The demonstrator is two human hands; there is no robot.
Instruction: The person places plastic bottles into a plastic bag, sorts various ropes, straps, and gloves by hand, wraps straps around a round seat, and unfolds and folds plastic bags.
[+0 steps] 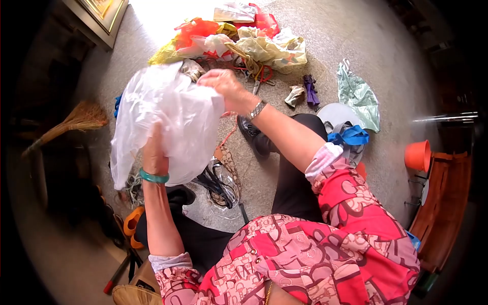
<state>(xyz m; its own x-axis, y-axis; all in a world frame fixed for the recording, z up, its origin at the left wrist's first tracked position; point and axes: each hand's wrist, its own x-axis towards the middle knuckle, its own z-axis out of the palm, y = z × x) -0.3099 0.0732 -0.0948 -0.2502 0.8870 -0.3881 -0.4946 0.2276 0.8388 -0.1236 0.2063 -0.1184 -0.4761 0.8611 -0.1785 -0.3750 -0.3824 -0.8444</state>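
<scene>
A thin white plastic bag (168,112) is spread out in front of me on the left. My right hand (223,86), with a metal watch on the wrist, pinches the bag's upper right edge, fingers closed. My left hand (155,147), a green bangle at its wrist, reaches up into or behind the film. The plastic covers its fingers, so their pose is hidden. Beyond the bag, a heap of crumpled plastic bags (274,51) lies on the floor. Below it, a bundle of black cord (216,185) rests between my legs.
Right of my knee are a pale green bag (358,94), a folded purple umbrella-like bundle (310,90) and a blue strap (351,135). An orange bucket (418,156) stands near a wooden bench (442,208). At left are a straw broom (76,122) and orange slippers (133,226).
</scene>
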